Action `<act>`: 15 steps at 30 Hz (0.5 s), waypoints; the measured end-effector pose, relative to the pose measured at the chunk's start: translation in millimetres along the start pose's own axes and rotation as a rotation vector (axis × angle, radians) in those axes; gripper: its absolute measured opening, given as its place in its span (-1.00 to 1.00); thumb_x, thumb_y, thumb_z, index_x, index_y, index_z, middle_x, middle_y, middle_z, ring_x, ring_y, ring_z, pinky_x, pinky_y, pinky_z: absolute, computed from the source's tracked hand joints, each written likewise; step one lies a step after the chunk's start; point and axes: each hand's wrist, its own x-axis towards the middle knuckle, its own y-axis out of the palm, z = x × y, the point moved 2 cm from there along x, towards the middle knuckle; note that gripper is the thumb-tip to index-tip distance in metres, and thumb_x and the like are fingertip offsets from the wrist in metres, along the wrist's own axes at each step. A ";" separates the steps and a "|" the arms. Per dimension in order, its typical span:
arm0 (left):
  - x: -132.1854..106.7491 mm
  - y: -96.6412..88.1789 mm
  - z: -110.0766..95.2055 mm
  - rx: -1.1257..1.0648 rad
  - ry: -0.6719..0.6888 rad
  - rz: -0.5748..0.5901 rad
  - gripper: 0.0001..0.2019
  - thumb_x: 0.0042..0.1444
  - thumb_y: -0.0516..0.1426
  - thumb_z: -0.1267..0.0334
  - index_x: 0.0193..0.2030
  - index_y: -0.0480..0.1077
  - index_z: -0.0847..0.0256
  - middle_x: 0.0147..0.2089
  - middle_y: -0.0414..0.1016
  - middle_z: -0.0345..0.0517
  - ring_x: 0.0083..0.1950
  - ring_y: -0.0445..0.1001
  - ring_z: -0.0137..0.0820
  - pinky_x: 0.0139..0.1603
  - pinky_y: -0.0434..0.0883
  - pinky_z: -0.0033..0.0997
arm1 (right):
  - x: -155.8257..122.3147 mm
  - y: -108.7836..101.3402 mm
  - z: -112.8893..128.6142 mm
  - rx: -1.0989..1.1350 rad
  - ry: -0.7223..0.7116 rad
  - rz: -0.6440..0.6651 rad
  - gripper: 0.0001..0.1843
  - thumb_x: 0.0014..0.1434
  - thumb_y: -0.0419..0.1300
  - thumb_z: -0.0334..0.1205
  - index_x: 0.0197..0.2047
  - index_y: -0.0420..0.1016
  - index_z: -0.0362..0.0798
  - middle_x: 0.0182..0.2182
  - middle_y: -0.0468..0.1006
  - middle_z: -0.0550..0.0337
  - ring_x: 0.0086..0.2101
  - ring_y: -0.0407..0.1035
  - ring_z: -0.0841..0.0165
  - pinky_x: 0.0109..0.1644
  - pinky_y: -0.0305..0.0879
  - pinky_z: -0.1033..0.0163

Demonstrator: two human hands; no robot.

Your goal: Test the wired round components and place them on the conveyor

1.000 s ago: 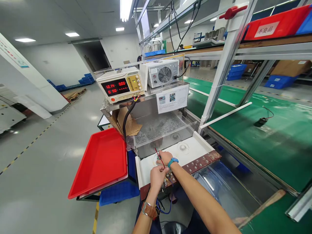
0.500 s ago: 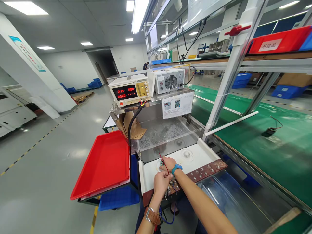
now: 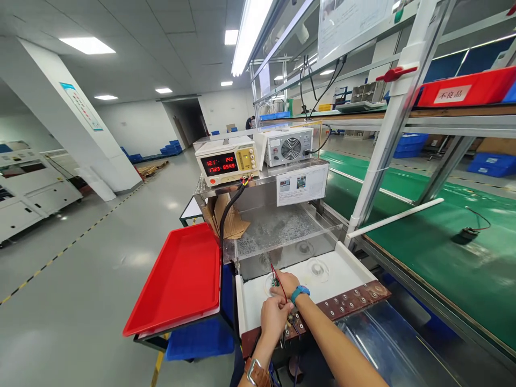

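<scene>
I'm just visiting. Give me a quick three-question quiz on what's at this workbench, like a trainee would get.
1. True or false: the red tray lies left of the white fixture.
2. The blue band is on which wrist? A left, B right.
3. Fill in: fingertips of the right hand touch a small green ____.
Key: 1 true; 2 B; 3 circuit board.

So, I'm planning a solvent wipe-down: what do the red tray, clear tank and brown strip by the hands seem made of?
Red tray: likely moulded plastic, glossy, even colour, rounded rim. Clear tank: probably acrylic, see-through walls. Brown strip: perhaps phenolic board, matte, studded with metal screw heads.
</scene>
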 end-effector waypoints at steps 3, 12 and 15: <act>0.1 0.9 1.3 -0.001 -0.002 -0.001 -0.86 -0.01 0.18 0.27 -0.52 0.44 0.26 -0.49 0.49 -0.15 -0.42 0.36 -0.41 -0.37 0.12 -0.45 | 1.3 3.1 -0.3 -0.006 -0.011 -0.010 -0.52 -0.01 0.24 0.00 -0.07 0.38 -0.08 -0.21 0.57 -0.04 -0.17 0.47 0.12 -0.20 0.20 0.21; -1.4 0.4 0.4 0.023 -0.009 -0.017 -0.87 0.01 0.15 0.27 -0.48 0.44 0.25 -0.44 0.53 -0.11 -0.38 0.42 -0.36 -0.36 0.12 -0.43 | -0.4 -1.8 2.8 0.006 -0.015 -0.028 -0.55 -0.03 0.24 -0.05 -0.08 0.41 -0.08 -0.21 0.57 -0.04 -0.17 0.47 0.11 -0.21 0.21 0.21; -4.0 2.0 1.2 0.079 0.017 -0.014 -0.84 0.07 0.11 0.24 -0.45 0.43 0.24 -0.41 0.55 -0.06 -0.33 0.46 -0.29 -0.31 0.15 -0.40 | -4.1 -7.3 8.0 -0.010 -0.015 -0.040 -0.58 -0.03 0.25 -0.06 -0.12 0.43 -0.10 -0.21 0.57 -0.05 -0.18 0.47 0.11 -0.21 0.20 0.21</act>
